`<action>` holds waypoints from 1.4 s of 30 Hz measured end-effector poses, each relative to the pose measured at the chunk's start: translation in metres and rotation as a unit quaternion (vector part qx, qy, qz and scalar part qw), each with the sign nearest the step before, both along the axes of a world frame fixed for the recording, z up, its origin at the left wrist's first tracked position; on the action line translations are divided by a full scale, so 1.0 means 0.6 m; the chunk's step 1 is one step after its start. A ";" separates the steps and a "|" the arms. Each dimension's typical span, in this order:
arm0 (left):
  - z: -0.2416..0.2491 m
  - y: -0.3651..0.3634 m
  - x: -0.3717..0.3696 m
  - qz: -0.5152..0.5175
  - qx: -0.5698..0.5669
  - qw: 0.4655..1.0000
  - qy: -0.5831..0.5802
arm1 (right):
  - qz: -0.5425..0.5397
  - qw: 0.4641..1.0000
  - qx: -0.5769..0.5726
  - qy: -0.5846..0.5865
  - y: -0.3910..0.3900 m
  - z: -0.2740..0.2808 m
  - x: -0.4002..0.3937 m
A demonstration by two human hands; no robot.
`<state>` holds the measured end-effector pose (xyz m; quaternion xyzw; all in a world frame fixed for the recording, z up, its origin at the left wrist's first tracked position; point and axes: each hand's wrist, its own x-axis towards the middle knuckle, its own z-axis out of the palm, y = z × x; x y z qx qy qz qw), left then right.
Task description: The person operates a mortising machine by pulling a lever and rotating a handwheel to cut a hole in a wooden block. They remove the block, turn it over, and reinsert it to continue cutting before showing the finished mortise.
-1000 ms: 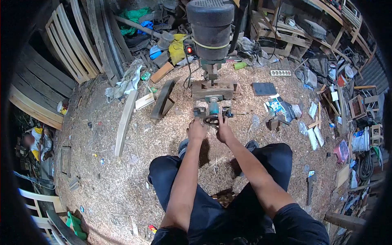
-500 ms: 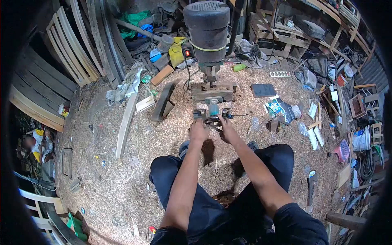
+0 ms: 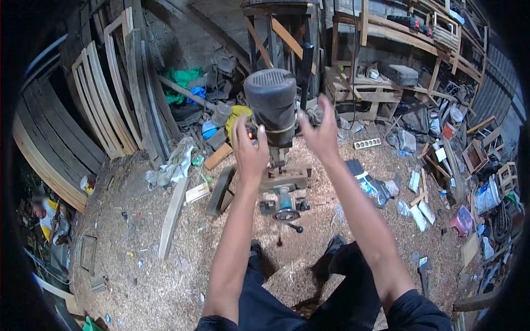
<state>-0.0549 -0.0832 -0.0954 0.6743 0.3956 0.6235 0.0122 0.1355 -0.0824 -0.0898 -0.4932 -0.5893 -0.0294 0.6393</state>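
Note:
My left hand (image 3: 249, 157) is raised with fingers apart, just left of the dark motor housing (image 3: 270, 99) of a drill-press-like machine. On the other side my right hand (image 3: 322, 133) is also up, thumb and fingers spread, holding nothing. Both hands overlap the machine's surroundings in this view. Below the motor, a tool chuck (image 3: 279, 156) points down at a wooden block (image 3: 287, 179). In front of the block sits a green vise-like carriage (image 3: 283, 194) with a round black handwheel (image 3: 286, 214) and a crank knob.
A red-lit switch (image 3: 250, 135) glows beside the motor. Wood pieces (image 3: 174, 218) lie on the shaving-covered floor, along with a power strip (image 3: 367, 143). Curved wooden frames (image 3: 102, 105) lean at left, near a seated person (image 3: 49, 218). Wooden racks (image 3: 367, 94) stand at the back right.
Both hands have let go of the handwheel and risen, spread apart, to either side of the motor. The camera view has tilted up, showing more of the back wall.

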 end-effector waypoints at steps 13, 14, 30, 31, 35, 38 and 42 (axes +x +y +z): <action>0.058 0.093 0.047 0.005 0.053 0.992 0.115 | 0.213 0.919 -0.077 0.324 0.054 0.169 0.004; 0.055 0.094 0.044 0.000 0.043 0.992 0.119 | 0.236 0.914 -0.072 0.323 0.035 0.145 0.003; -0.162 -0.138 -0.029 -0.041 -0.319 0.943 0.083 | 0.046 0.712 -0.632 -0.303 -0.105 0.094 -0.017; -0.169 -0.152 -0.030 -0.051 -0.352 0.931 0.084 | 0.053 0.740 -0.622 -0.252 -0.110 0.075 -0.010; -0.256 -0.180 -0.030 -0.075 -0.445 0.885 0.113 | -0.009 0.884 -0.448 -0.135 -0.203 -0.137 -0.018; -0.277 -0.182 -0.023 -0.054 -0.412 0.884 0.213 | -0.055 0.917 -0.392 -0.049 -0.253 -0.305 -0.049; -0.288 -0.199 -0.016 -0.088 -0.453 0.864 0.199 | -0.060 0.934 -0.352 0.010 -0.252 -0.401 -0.061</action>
